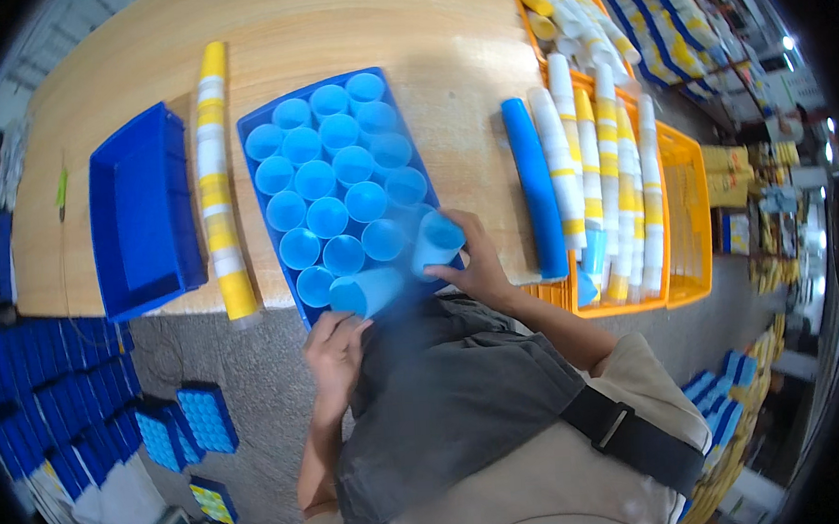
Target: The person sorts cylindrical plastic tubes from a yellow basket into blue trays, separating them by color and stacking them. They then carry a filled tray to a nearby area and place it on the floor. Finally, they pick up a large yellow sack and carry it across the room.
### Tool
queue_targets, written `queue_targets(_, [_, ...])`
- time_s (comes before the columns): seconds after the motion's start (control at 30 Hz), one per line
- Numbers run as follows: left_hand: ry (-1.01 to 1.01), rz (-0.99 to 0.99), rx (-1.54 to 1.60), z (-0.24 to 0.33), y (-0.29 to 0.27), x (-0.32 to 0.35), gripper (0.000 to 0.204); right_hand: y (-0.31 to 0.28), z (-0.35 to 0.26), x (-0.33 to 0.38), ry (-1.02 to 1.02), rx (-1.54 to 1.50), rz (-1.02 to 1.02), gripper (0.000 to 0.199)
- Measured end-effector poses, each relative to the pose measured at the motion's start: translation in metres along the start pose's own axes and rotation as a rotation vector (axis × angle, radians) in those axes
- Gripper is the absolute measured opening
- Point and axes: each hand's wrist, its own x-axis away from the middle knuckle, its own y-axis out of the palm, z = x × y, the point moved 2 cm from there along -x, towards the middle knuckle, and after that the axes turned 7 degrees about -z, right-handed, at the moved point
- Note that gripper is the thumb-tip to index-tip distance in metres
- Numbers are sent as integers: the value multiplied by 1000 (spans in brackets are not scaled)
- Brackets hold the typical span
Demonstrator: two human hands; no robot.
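Note:
A blue tray [256,193] on the table in front of me holds rows of light blue cups [315,180], mouths up. My right hand [477,263] is closed around a light blue cup [428,252] at the tray's right side, fingers on its rim end. At the near edge my left hand [334,356] pinches the rim of another light blue cup [375,290], which lies tilted over the near row. A hazy smear in the picture blurs the tray's right side and the front of my dark apron [447,404].
Left of the tray lie a long stack of yellow and white cups [213,179] and an unfilled blue tray [143,216]. Rightward are a blue cup stack [534,188] and orange crates [685,212] with more stacks. Filled trays [208,419] stand on the floor at left.

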Motion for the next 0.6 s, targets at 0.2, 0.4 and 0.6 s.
queue_targets(0.2, [313,-275,-199,-29,70,-28,17,16,8,35,-134,553,-122,60])
queue_targets(0.4, [407,-192,-266,6,84,-27,23,-5,16,71,-126,473,91,45])
queue_targets(0.6, [514,-155,-182,74,125,-18,14,-67,72,134,-47,376,427,40])
